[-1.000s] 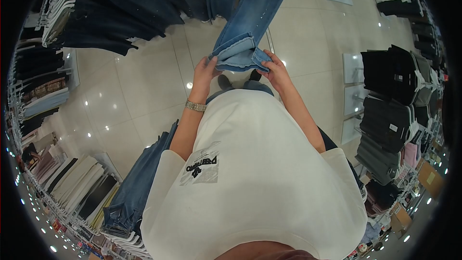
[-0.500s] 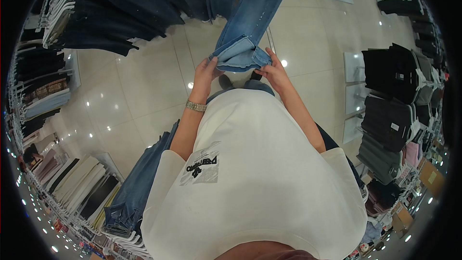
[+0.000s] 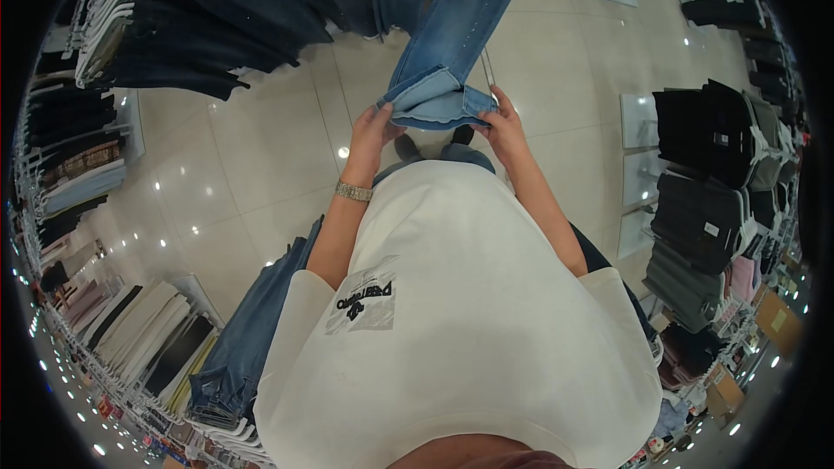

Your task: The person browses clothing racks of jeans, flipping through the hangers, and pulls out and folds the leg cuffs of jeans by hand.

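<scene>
At upper centre, the left hand (image 3: 372, 128) and right hand (image 3: 504, 132) pinch opposite ends of the turned-up cuff (image 3: 432, 104) on blue jeans (image 3: 458, 22); even tension should keep the fold straight.

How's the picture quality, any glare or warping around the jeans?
Head view: ceiling lights leave small bright glare spots on the tiled floor; head view: fisheye distortion bends the hanging clothes around a black border; head view: the turned-up jeans cuff looks fairly sharp, free of glare.
</scene>
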A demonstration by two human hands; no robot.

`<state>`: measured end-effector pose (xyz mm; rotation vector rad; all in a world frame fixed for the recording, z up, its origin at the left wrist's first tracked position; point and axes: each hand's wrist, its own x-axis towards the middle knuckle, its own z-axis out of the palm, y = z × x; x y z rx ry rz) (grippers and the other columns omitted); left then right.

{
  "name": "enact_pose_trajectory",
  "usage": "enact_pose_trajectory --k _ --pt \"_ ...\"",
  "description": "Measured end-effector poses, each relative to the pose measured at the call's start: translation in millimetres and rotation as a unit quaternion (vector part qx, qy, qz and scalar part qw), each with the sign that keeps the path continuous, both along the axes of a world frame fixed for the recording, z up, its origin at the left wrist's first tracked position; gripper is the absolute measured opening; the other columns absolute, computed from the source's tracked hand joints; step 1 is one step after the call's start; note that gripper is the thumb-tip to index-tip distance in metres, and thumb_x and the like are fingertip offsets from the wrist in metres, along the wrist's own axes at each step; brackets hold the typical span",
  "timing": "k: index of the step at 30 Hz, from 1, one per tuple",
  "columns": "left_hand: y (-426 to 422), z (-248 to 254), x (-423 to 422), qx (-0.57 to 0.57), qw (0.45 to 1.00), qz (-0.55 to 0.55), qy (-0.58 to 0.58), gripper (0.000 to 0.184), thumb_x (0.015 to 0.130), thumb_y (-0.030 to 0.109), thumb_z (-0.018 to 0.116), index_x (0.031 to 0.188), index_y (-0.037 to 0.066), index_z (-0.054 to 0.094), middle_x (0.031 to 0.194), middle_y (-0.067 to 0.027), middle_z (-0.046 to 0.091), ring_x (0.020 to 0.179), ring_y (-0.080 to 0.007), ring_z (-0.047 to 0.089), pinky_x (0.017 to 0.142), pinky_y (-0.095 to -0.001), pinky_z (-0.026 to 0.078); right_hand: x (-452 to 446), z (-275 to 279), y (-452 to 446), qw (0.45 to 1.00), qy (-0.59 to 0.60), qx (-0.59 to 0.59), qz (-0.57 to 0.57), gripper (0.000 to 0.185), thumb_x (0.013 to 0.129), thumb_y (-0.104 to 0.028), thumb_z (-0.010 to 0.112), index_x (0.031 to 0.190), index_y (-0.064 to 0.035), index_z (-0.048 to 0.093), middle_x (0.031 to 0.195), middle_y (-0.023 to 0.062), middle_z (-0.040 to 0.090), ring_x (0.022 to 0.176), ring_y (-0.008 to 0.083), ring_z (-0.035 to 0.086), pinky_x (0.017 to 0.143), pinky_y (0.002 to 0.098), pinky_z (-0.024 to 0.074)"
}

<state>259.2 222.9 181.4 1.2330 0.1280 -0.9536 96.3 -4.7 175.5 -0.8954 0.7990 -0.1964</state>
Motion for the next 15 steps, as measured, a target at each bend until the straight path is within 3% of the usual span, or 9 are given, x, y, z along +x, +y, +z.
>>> enact_pose_trajectory --k 4,8,11,15 --pt "0 1 2 -0.005 1.000 0.004 0.004 0.028 0.100 0.029 0.061 0.111 0.003 0.061 0.095 -0.0061 0.070 0.081 -0.0150 0.067 0.081 -0.0316 0.057 5 10 0 0.999 -0.044 0.019 0.024 0.079 0.085 0.006 0.056 0.155 -0.0052 0.023 0.121 0.0087 0.057 0.095 0.0143 0.064 0.091 0.0398 0.0557" --pt "-3 4 4 0.005 1.000 -0.005 0.002 0.029 0.100 0.026 0.058 0.111 -0.001 0.060 0.099 -0.0085 0.068 0.085 -0.0157 0.067 0.082 -0.0312 0.057 8 4 0 0.998 -0.031 0.002 0.048 0.076 0.087 0.001 0.059 0.155 -0.0045 0.025 0.126 0.0094 0.055 0.095 0.0142 0.064 0.092 0.0391 0.0556" --pt "-3 0 7 0.002 1.000 -0.015 -0.001 0.030 0.100 0.027 0.058 0.110 -0.001 0.059 0.098 -0.0091 0.067 0.083 -0.0160 0.066 0.082 -0.0318 0.057 16 6 3 0.999 0.045 -0.022 0.001 0.065 0.092 -0.007 0.061 0.151 -0.0039 0.034 0.120 0.0098 0.060 0.092 0.0148 0.065 0.088 0.0371 0.0569" --pt "-4 -1 9 0.001 1.000 -0.021 0.002 0.029 0.100 0.028 0.058 0.107 -0.001 0.058 0.093 -0.0084 0.065 0.080 -0.0160 0.066 0.081 -0.0323 0.057 13 -1 -4 0.998 0.054 0.033 -0.023 0.040 0.096 -0.023 0.063 0.131 -0.0049 0.053 0.103 0.0069 0.066 0.086 0.0166 0.067 0.082 0.0353 0.0578"
